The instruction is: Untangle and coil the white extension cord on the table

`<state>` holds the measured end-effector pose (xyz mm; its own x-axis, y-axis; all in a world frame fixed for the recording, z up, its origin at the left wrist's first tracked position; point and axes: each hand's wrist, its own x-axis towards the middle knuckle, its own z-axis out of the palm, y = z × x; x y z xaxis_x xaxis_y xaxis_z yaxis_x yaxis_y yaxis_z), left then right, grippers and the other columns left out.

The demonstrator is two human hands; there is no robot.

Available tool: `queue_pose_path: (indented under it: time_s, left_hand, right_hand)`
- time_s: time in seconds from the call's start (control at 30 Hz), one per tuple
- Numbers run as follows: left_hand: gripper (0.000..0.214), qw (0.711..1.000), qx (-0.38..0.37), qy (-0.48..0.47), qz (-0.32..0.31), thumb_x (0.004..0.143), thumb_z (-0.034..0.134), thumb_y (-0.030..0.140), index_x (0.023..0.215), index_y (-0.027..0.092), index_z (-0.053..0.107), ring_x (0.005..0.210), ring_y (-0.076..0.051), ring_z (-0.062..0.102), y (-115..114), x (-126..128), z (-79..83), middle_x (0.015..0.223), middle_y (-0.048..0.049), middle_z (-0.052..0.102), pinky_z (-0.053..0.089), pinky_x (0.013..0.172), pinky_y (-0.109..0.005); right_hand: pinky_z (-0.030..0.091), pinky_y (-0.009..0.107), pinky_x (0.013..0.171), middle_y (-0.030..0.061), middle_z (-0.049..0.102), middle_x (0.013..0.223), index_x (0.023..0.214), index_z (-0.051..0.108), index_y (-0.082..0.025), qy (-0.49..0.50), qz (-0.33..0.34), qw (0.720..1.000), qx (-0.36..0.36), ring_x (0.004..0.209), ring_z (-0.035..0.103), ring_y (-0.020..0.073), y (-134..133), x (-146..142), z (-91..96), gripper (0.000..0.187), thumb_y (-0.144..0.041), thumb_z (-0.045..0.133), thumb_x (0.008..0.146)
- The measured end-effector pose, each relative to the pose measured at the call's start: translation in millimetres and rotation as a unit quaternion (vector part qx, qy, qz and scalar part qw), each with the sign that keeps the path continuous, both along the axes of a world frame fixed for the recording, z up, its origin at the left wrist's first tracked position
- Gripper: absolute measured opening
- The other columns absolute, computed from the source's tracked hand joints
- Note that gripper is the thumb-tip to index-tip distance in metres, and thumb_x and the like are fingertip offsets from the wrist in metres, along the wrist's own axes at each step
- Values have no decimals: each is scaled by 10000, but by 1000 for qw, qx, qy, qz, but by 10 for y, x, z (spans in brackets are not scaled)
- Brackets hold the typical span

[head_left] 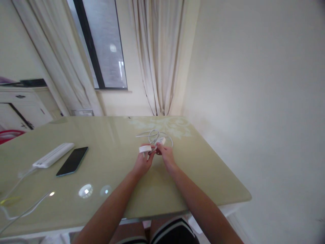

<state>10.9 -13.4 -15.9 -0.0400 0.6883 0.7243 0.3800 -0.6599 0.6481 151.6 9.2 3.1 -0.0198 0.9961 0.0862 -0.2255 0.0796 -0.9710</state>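
My left hand [143, 162] is closed round a small white charger block [145, 148], held just above the glossy green table [114, 162]. My right hand [165, 155] pinches the white cable [153, 135] close to the block, fingers pressed together. The rest of the cable lies in a loose coil on the table just beyond both hands, with another small white plug [161, 140] in it.
A white power strip [53, 155] and a dark phone [72, 161] lie at the left of the table, with white cords [25, 210] trailing to the near left edge. A wall stands to the right, curtains and a window behind, a white cabinet [20, 108] at far left.
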Motion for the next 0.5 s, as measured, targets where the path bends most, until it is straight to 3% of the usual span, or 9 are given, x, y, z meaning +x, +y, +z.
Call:
queue_pose_path:
  time_s: [0.1, 0.2, 0.3, 0.43, 0.5]
  left_hand:
    - [225, 999, 36, 38, 12, 961, 645, 393, 1101, 230, 712, 972, -256, 703, 5, -30, -32, 1077, -145, 679, 618, 855, -415]
    - [257, 998, 22, 56, 24, 987, 614, 405, 1158, 242, 714, 988, -252, 699, -2, -14, -66, 1108, -143, 677, 612, 864, -406]
    - [285, 998, 16, 38, 54, 993, 604, 431, 1162, 235, 722, 977, -255, 696, -7, 18, -68, 1109, -146, 683, 598, 882, -416]
    - [307, 997, -5, -1, 74, 967, 629, 477, 1122, 233, 732, 980, -270, 690, -15, 39, 1, 1076, -131, 711, 567, 914, -429]
    - [318, 996, -31, -29, 83, 959, 636, 477, 1119, 218, 729, 832, -237, 677, -25, 40, 50, 973, -101, 715, 562, 829, -389]
  right_hand:
    - [514, 296, 660, 32, 657, 624, 635, 713, -158, -13, -18, 999, 31, 611, 588, 147, -30, -1, 1, 548, -691, 760, 755]
    - [553, 311, 672, 37, 681, 652, 675, 660, -173, -29, -78, 995, 53, 633, 650, 173, -85, -24, 13, 510, -661, 767, 776]
    - [580, 329, 680, 41, 729, 722, 875, 619, -207, -59, -126, 987, 84, 694, 722, 218, -156, -48, 36, 449, -634, 749, 829]
    - [581, 349, 754, 62, 781, 872, 1103, 567, -234, -112, -117, 977, 136, 804, 762, 239, -235, -65, 42, 363, -566, 622, 967]
    - [577, 364, 831, 90, 788, 1006, 1178, 587, -231, -149, -100, 970, 165, 923, 761, 245, -244, -75, 13, 324, -506, 567, 1008]
